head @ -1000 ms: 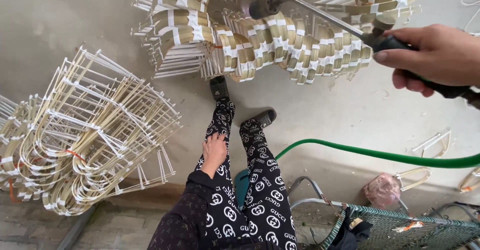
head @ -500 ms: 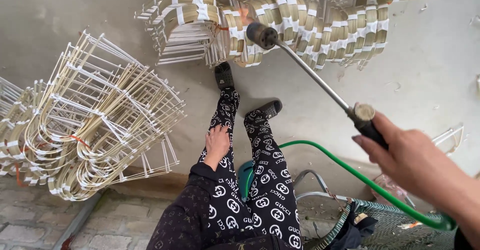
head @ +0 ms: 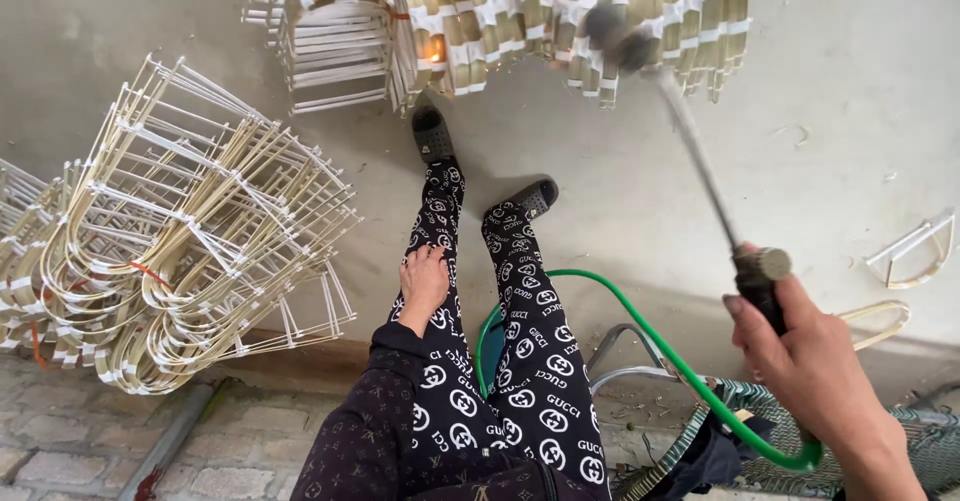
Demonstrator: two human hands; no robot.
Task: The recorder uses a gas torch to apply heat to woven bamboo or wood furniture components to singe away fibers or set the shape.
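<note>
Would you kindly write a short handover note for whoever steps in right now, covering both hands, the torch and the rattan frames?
Right hand: closed around the black grip of the long gas torch, whose nozzle points at the row of bent rattan frames on the concrete ahead.
Left hand: empty, resting on the left knee.
Green hose: curves from the torch grip past the legs.
Done: a small flame glows on the frames at the left of the row.
Left: cannot tell how much of the row is treated. A second heap of frames lies to the left, away from the torch.
</note>
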